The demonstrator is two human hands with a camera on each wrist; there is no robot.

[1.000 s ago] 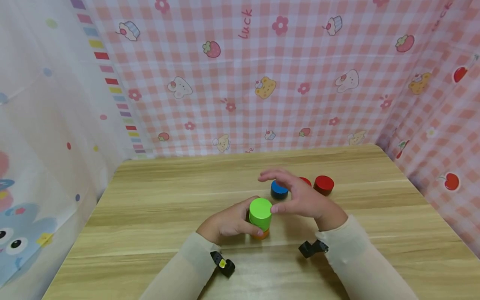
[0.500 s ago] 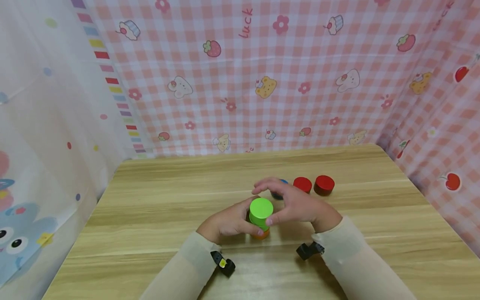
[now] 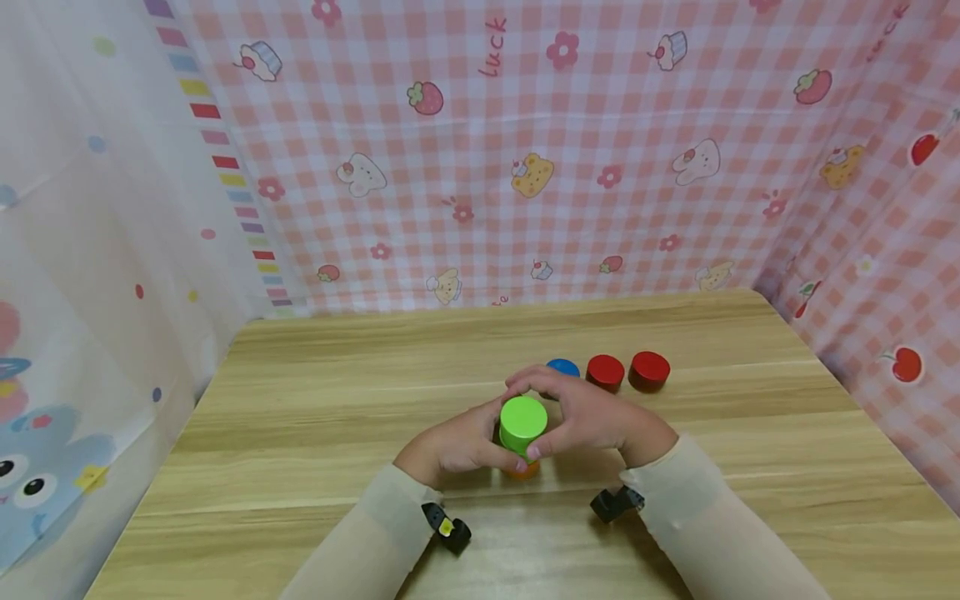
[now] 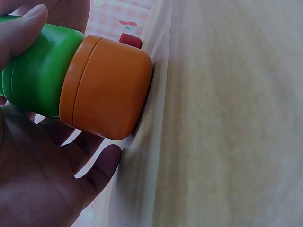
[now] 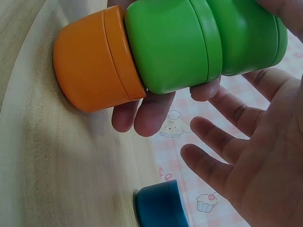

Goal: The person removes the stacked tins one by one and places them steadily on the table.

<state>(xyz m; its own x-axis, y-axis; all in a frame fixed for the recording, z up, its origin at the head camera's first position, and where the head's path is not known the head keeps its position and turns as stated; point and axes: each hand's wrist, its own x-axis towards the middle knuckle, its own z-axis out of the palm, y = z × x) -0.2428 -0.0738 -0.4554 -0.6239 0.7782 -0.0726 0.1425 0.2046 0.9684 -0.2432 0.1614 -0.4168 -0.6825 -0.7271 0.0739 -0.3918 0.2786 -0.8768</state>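
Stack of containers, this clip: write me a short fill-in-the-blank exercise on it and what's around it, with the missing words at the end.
1. In the stack, the lowest container is coloured ____.
2. Above it, the number of green containers is ____.
3. In the head view, both containers just right of the blue one are coloured ____.
4. There, the hand partly covering the blue one is the person's ____ hand.

Missing words: orange; two; red; right.

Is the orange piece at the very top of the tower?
No, the orange piece is at the bottom, with a green piece on it and a second green piece above that.
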